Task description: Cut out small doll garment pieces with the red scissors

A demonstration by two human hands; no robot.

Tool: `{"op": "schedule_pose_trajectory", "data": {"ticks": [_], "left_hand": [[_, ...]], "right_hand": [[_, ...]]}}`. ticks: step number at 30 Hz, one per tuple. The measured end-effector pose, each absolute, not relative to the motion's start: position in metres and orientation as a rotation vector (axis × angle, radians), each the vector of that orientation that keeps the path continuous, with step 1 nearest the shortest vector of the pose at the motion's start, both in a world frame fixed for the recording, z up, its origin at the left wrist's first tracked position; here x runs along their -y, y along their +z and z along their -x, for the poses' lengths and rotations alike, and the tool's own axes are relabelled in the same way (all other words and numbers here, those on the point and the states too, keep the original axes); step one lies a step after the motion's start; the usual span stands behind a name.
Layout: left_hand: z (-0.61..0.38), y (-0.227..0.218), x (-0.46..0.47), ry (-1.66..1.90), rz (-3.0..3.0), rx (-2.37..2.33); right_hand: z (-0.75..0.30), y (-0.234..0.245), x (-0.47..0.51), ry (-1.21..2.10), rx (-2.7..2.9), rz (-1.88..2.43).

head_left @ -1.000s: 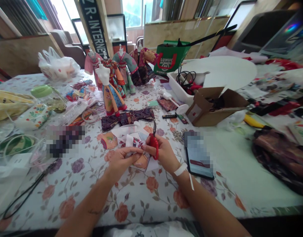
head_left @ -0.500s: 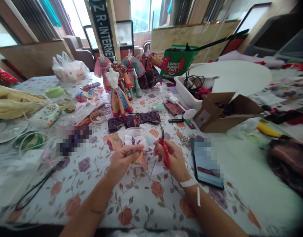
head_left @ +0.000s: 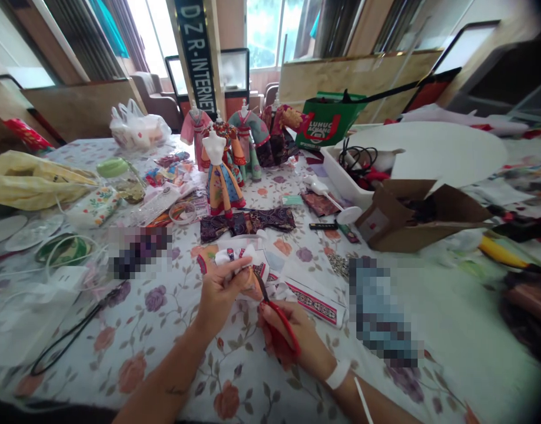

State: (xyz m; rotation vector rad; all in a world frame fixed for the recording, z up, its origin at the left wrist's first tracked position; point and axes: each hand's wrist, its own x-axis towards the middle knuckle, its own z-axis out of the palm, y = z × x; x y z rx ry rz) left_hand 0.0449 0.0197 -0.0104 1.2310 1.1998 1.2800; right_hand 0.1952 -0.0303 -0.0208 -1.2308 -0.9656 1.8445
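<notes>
Scissors (head_left: 289,330) in closed right grip (head_left: 309,337), at orange cloth (head_left: 251,287)

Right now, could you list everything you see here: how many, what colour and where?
Scissors: one, red-handled, centre
Orange cloth: one piece, orange, at the blades
Patterned strip: one, white with red and black, right of centre
Dark cloth: one, purple-patterned, just beyond
Mannequins: five, mixed outfits, far side
Shopping bag: one, green, right of the mannequins
Tray: one, white, right
Box: one, brown, right
Jar: one, green-lidded, left
Plastic bag: one, white, far left
Blurred items: two, unclear, one each side
Tablecloth: one, white with flowers, underneath
Small clutter: uncountable, mixed, throughout
Wristband: one, white, right wrist
Left hand: one, bare, holding orange cloth
Right hand: one, bare, holding scissors
</notes>
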Motion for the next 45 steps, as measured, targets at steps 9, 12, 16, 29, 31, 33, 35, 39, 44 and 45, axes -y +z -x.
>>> {"op": "schedule_pose_trajectory", "data": {"ticks": [9,12,16,29,31,33,35,39,44,45], "left_hand": [[-0.051,-0.014,-0.016,1.267,-1.169,-1.183],[-0.053,-0.018,-0.015,1.280,-1.135,-1.138],[-0.054,-0.023,-0.014,1.303,-1.105,-1.090],[-0.057,-0.016,-0.011,1.300,-1.074,-1.107],[-0.057,-0.015,-0.010,1.295,-1.094,-1.115],[-0.058,-0.013,-0.009,1.316,-1.094,-1.129],[-0.059,-0.013,-0.009,1.344,-1.090,-1.138],[-0.060,-0.015,-0.008,1.360,-1.102,-1.142],[-0.060,-0.018,-0.007,1.334,-1.105,-1.157],[-0.060,-0.018,-0.007,1.332,-1.106,-1.162]], "right_hand": [[-0.195,-0.017,0.031,1.789,0.995,1.262],[-0.194,-0.017,0.032,1.781,1.025,1.275],[-0.194,-0.018,0.033,1.760,1.055,1.283],[-0.192,-0.025,0.034,1.767,1.053,1.261],[-0.192,-0.023,0.034,1.757,1.057,1.267],[-0.191,-0.021,0.034,1.746,1.051,1.272],[-0.190,-0.019,0.034,1.746,1.048,1.275],[-0.189,-0.017,0.035,1.758,1.054,1.272],[-0.189,-0.018,0.035,1.741,1.040,1.292],[-0.189,-0.019,0.035,1.741,1.044,1.295]]}}
